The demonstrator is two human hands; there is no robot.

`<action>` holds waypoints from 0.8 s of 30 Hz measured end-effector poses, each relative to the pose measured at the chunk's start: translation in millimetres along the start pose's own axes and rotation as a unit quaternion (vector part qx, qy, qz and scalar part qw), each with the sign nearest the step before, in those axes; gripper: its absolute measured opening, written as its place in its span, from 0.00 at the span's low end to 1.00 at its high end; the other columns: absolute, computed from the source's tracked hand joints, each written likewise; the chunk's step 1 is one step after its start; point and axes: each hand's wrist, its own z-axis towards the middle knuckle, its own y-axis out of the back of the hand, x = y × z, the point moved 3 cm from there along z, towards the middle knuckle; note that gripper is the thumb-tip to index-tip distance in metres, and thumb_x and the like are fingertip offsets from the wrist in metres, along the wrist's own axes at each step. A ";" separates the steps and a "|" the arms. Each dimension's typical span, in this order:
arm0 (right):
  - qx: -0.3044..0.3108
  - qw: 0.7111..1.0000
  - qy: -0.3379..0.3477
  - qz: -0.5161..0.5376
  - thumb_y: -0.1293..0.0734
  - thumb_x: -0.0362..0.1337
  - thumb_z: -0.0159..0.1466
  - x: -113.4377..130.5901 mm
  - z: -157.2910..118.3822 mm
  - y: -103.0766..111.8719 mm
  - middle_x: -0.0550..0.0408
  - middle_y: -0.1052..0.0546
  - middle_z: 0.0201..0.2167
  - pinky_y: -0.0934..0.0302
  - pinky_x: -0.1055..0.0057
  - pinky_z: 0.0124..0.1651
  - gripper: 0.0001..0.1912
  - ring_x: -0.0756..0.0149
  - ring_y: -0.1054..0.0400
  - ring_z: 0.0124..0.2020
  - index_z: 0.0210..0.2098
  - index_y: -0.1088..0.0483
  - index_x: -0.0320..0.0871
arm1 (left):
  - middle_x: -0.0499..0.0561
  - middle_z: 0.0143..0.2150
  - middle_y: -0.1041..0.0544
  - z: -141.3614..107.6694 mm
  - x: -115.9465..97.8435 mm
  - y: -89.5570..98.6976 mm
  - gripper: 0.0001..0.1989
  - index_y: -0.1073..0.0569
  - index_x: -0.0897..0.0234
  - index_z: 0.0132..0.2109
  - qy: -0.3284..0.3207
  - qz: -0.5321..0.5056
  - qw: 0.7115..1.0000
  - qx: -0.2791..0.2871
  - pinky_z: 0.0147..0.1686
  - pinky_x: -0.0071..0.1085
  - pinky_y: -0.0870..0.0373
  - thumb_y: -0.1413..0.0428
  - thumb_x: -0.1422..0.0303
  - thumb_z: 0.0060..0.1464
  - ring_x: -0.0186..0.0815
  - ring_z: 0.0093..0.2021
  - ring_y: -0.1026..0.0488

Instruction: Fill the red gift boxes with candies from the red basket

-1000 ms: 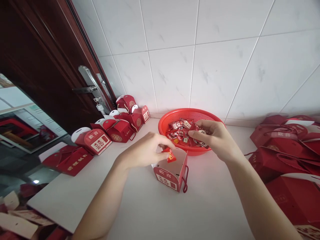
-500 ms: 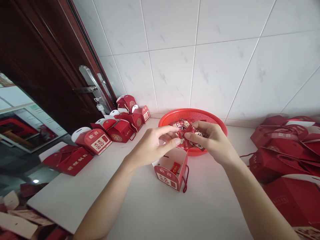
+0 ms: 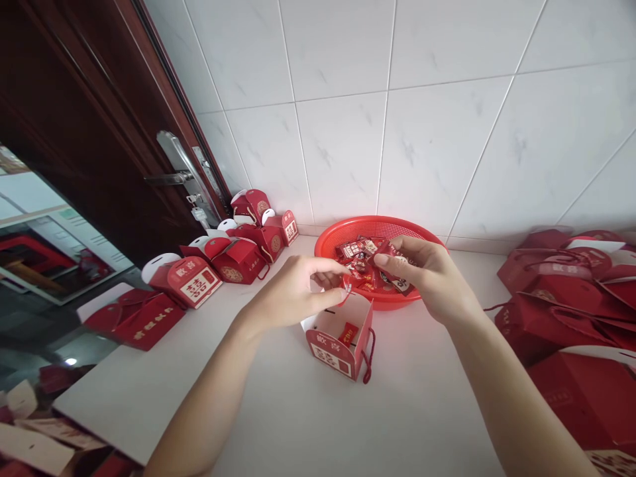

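Observation:
My left hand [image 3: 301, 288] is over the back left of an open red gift box [image 3: 342, 351], its thumb and fingers closed on a small red-wrapped candy [image 3: 347, 289]. To the right, my right hand [image 3: 422, 275] pinches another red candy packet [image 3: 386, 253] above the basket. The gift box stands upright with its top open, a red cord handle hanging on its right side. Inside it lies a small red packet [image 3: 348, 334]. Behind it, a red plastic basket [image 3: 338, 232] holds several red-wrapped candies [image 3: 365, 268].
Several closed red gift boxes [image 3: 199, 281] line the left side of the white table [image 3: 298, 424]. A pile of red boxes [image 3: 571, 305] sits at the right. Flattened cartons [image 3: 44, 437] are at lower left. A tiled wall [image 3: 342, 152] and dark door [image 3: 99, 99] stand behind.
My hands, close together at the candies before, have moved apart. The right hand has shifted slightly right, and a small red candy now shows in my left fingers. The box has stayed put.

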 end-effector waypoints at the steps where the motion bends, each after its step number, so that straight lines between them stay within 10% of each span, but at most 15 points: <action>1: -0.003 1.000 0.001 0.000 0.25 0.44 0.61 0.3 0.1 0.5 0.60 0.30 0.24 0.49 0.73 0.28 0.15 0.72 0.41 0.25 0.26 0.31 0.42 | 0.52 0.38 0.17 -1.1 0.9 1.7 0.17 0.19 0.63 0.50 0.011 0.027 0.999 0.016 0.40 0.33 0.25 0.38 0.63 0.53 0.41 0.38 0.21; 10: 0.009 0.999 -0.005 -0.034 0.27 0.45 0.62 -1.9 0.8 -2.8 0.59 0.31 0.25 0.52 0.72 0.27 0.15 0.72 0.43 0.25 0.27 0.31 0.42 | 0.47 0.30 0.19 -6.5 -8.8 -4.8 0.12 0.19 0.61 0.46 0.011 0.146 0.971 0.189 0.30 0.27 0.33 0.47 0.67 0.60 0.34 0.28 0.24; 24: 0.043 0.998 -0.027 -0.044 0.27 0.46 0.61 -0.6 0.9 -6.8 0.58 0.31 0.25 0.42 0.72 0.26 0.14 0.71 0.40 0.25 0.31 0.28 0.42 | 0.54 0.49 0.20 4.1 -2.0 0.9 0.18 0.24 0.62 0.55 -0.030 -0.160 0.986 -0.036 0.48 0.34 0.22 0.39 0.64 0.59 0.39 0.46 0.21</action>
